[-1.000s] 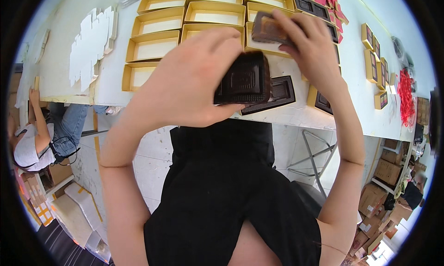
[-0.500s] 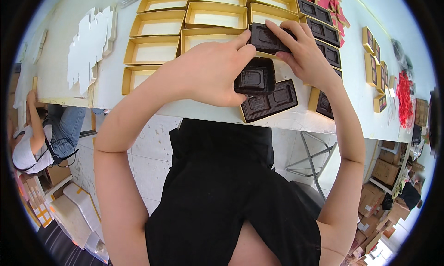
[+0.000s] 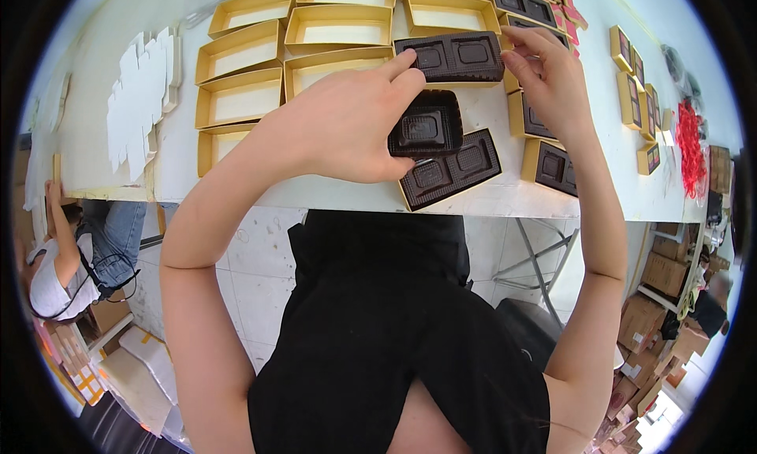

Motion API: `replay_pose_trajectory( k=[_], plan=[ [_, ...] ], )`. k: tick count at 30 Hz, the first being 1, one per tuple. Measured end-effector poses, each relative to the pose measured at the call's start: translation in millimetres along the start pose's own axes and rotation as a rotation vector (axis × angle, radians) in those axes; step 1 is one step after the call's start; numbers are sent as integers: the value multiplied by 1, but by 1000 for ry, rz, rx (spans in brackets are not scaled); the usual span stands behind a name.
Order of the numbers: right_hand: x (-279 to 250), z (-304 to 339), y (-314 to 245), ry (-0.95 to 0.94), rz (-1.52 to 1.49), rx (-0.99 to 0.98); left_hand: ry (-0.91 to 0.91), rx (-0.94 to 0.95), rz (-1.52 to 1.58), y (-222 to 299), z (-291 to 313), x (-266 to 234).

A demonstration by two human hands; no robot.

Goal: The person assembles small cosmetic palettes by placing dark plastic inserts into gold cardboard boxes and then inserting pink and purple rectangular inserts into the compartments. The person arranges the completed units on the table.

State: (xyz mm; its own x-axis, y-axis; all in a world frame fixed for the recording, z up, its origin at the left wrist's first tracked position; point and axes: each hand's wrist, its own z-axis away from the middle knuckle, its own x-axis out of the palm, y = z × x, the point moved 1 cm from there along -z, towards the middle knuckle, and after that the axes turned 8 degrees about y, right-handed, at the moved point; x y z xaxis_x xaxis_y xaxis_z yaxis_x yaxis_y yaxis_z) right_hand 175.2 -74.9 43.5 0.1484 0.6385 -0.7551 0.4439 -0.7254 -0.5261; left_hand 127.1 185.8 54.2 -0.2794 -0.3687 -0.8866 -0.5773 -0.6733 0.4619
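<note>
My left hand (image 3: 359, 127) is closed around a small stack of dark brown plastic trays (image 3: 426, 124), thumb at the near side. Its forefinger reaches out to the left end of another two-hollow brown plastic tray (image 3: 449, 56). That tray sits over a gold box, which shows only as a thin strip along the near edge. At the tray's right end, my right hand (image 3: 548, 79) has its bent fingers and thumb against the edge. Just below the stack, a tilted gold box with a brown tray (image 3: 453, 170) in it lies near the table edge.
Rows of gold boxes (image 3: 244, 99) with white bottoms stand at the left and back. Tray-filled boxes (image 3: 554, 168) line the right side. White card pieces (image 3: 142, 99) lie far left, red shredded filler (image 3: 690, 150) far right. Another person (image 3: 59, 257) is at the left.
The tray between my hands has come down level over its gold box. My right hand has shifted right, from on top of the tray to its end. My left hand still holds the stack.
</note>
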Motion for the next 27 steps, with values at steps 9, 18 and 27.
replay_pose_trajectory(
  k=[9, 18, 27],
  plan=[
    [10, -17, -2, -188, 257, 175, 3, 34, -10, 2, -3, 1],
    [17, 17, 2, -56, 370, -494, 5, 45, 5, 1, -3, 3],
    [-7, 16, -20, -169, 294, -408, 474, -197, 824, -19, -13, -34]
  ],
)
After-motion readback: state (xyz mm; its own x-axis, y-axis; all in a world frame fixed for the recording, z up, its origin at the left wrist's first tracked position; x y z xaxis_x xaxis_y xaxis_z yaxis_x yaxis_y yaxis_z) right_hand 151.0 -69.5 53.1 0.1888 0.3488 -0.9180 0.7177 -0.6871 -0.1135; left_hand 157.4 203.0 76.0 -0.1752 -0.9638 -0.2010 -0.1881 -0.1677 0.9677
